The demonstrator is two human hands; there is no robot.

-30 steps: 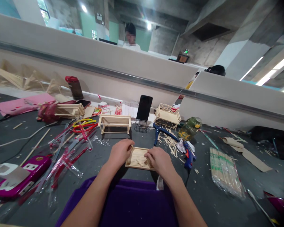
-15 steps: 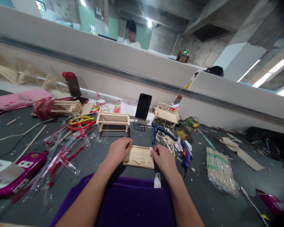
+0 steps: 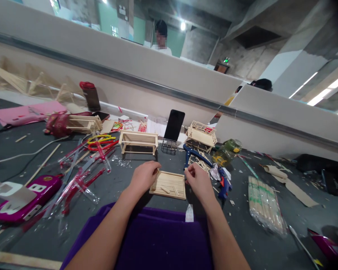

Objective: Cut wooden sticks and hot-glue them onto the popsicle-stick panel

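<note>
A small rectangular panel of thin wooden sticks (image 3: 169, 180), with a raised rim, lies on the dark table in front of me. A few loose short sticks (image 3: 175, 190) rest on it. My left hand (image 3: 144, 177) is closed at the panel's far left corner, thumb and fingertips gripping its edge. Just off the far right corner, my right hand (image 3: 198, 180) is closed in a pinch. A tiny pale bit seems to show at its fingertips, too small to name.
Behind stand a stick-built frame (image 3: 138, 142), a phone (image 3: 174, 125) on a wire stand and a miniature wooden bed-like model (image 3: 201, 135). Right are a blue glue gun (image 3: 224, 183) and bagged sticks (image 3: 264, 202). Plastic wrappers (image 3: 81, 182) and a purple device (image 3: 38, 197) lie left.
My right hand has drawn slightly away from the panel's right edge, its fingers still pinched. The left hand stays at the panel's corner. The whole view has shifted a little.
</note>
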